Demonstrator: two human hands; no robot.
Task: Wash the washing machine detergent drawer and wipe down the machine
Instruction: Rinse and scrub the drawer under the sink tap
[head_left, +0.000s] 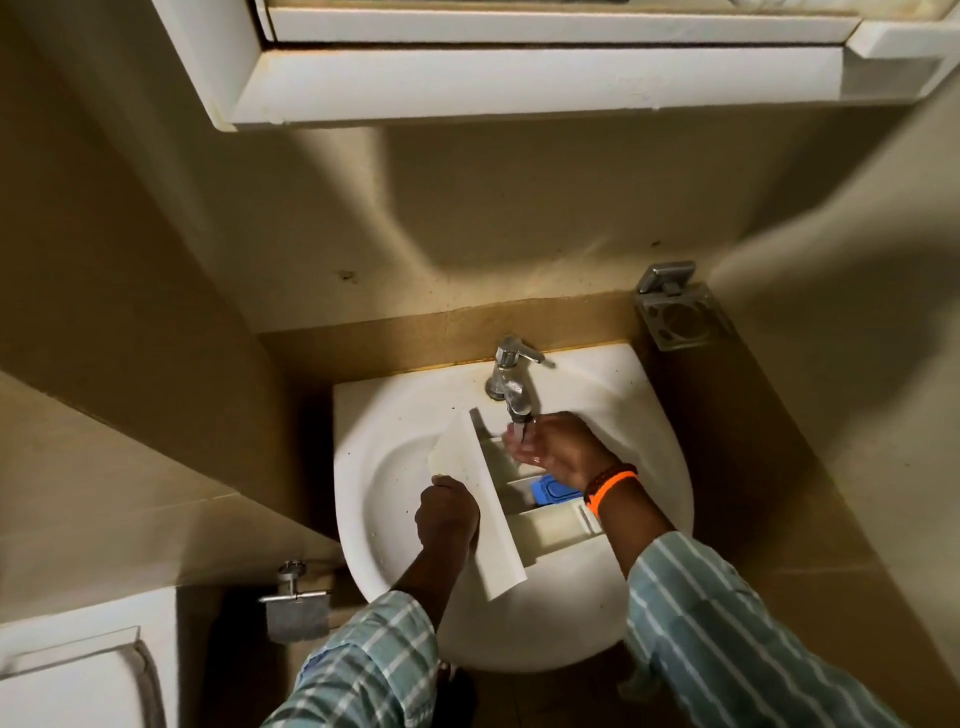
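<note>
The white detergent drawer (493, 499) lies tilted over the white sink (384, 467), its front panel to the left and its compartments to the right, one with a blue insert (551, 489). My left hand (447, 514) grips the drawer's front panel from the left. My right hand (556, 447) is over the far compartments, under the chrome tap (511, 379), with fingers spread and water running onto them. An orange band sits on that wrist.
A white cabinet (519, 78) hangs above the sink. A metal holder (680, 312) is fixed to the right wall, and a metal paper holder (296, 603) to the left wall. A white fixture (78, 675) shows at bottom left. Walls stand close on both sides.
</note>
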